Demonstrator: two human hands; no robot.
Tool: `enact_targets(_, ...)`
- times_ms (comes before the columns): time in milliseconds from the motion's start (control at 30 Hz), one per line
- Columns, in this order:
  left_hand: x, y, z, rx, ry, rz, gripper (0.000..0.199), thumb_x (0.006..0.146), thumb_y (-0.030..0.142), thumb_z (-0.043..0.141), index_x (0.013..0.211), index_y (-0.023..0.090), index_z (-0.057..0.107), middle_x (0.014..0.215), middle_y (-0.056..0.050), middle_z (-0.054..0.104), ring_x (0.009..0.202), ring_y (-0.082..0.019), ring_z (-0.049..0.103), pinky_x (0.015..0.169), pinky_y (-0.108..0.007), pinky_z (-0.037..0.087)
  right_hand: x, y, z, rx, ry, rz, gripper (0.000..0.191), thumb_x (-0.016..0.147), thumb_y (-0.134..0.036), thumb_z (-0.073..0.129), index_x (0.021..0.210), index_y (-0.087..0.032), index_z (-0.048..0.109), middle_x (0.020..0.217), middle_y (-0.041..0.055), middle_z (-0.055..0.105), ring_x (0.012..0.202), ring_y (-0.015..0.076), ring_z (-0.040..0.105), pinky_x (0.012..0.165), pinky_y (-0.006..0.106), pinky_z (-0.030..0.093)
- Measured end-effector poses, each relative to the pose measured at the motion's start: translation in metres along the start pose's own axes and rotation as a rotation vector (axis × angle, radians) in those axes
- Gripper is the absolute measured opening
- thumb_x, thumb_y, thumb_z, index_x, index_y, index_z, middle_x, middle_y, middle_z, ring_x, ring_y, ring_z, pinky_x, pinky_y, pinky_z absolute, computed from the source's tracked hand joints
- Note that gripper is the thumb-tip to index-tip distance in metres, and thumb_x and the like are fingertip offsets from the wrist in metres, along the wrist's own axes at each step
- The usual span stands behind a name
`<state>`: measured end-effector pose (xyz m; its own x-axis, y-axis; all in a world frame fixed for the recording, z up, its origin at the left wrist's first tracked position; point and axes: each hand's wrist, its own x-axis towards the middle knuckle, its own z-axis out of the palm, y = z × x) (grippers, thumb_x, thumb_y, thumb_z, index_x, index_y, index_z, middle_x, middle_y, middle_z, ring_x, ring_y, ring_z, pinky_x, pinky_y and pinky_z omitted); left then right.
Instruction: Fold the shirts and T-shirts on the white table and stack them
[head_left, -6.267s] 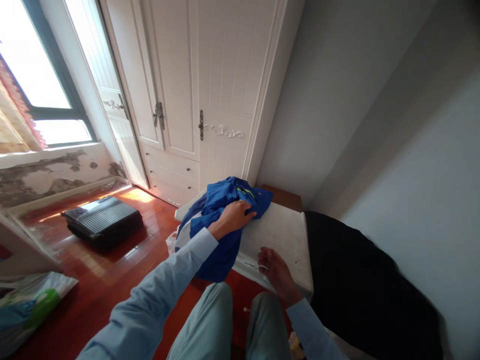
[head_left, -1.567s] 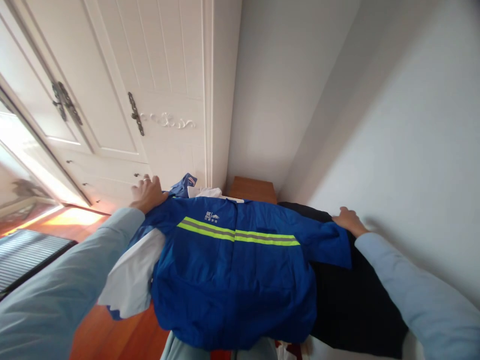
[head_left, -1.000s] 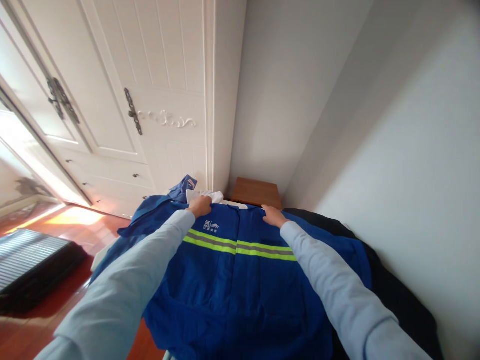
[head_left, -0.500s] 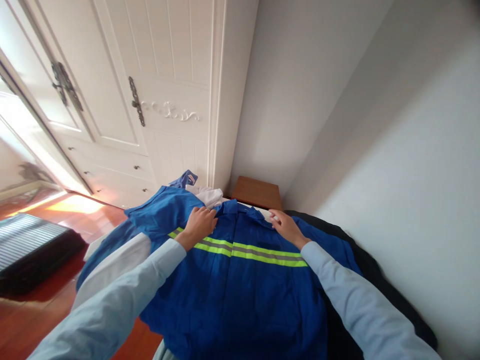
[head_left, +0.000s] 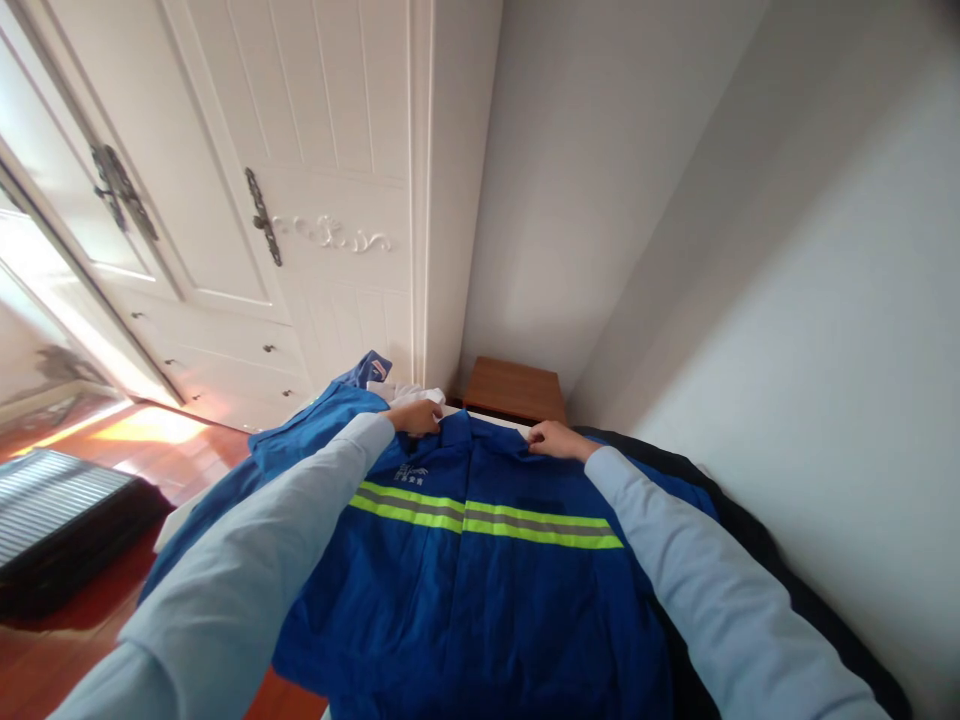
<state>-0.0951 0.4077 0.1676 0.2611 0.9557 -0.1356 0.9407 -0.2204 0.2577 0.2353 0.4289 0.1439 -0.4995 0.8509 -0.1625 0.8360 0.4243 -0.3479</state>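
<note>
A blue work jacket (head_left: 465, 600) with a yellow-green and grey reflective band across its chest lies spread out in front of me, collar at the far end. White lettering shows on its left chest. My left hand (head_left: 415, 417) is closed on the jacket just left of the collar, its fingertips partly hidden. At the collar's right side, my right hand (head_left: 553, 440) pinches the edge of the cloth. Behind my left hand lies a crumpled white cloth (head_left: 405, 393), with a bluish garment (head_left: 367, 368) beside it.
A white wardrobe (head_left: 330, 130) stands beyond on the left. A brown wooden cabinet (head_left: 514, 388) is in the corner by the grey wall (head_left: 825, 350). Black fabric (head_left: 757, 540) lies along the right. A dark ridged suitcase (head_left: 67, 530) rests on the reddish floor (head_left: 60, 670).
My left hand has moved away from me, up to the collar, uncovering the chest lettering. My right hand has closed on the collar edge. The view has shifted slightly.
</note>
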Motion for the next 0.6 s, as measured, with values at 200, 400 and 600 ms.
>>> enact_targets(200, -0.021, 0.02, 0.009, -0.008, 0.351, -0.159, 0.032, 0.088, 0.02, 0.048, 0.114, 0.018, 0.067, 0.114, -0.012, 0.07, 0.111, -0.029, 0.064, 0.091, -0.039, 0.049, -0.011, 0.01, 0.014, 0.047, 0.745, 0.086, 0.02, 0.087, -0.025, 0.051, 0.096, -0.019, 0.067, 0.088, 0.0082, 0.071, 0.082, 0.0236, 0.065, 0.078, 0.035, 0.051)
enact_targets(400, -0.05, 0.026, 0.017, 0.104, 0.592, -0.055, 0.032, 0.097, 0.029, 0.043, 0.122, 0.017, 0.057, 0.131, -0.016, 0.061, 0.122, -0.03, 0.055, 0.101, -0.046, 0.041, -0.021, 0.012, 0.033, -0.05, 0.75, -0.057, 0.031, 0.091, -0.025, 0.049, 0.118, -0.015, 0.061, 0.115, 0.0156, 0.067, 0.11, 0.0292, 0.062, 0.1, 0.046, 0.049)
enact_targets(600, -0.081, -0.07, -0.027, 0.181, 0.379, -0.157, 0.031, 0.092, 0.015, 0.047, 0.12, 0.013, 0.059, 0.139, -0.018, 0.058, 0.139, -0.027, 0.04, 0.112, -0.047, 0.029, -0.046, 0.033, 0.02, -0.225, 0.588, 0.019, 0.044, 0.093, -0.031, 0.051, 0.131, -0.012, 0.056, 0.135, 0.0192, 0.059, 0.127, 0.0324, 0.054, 0.108, 0.047, 0.044)
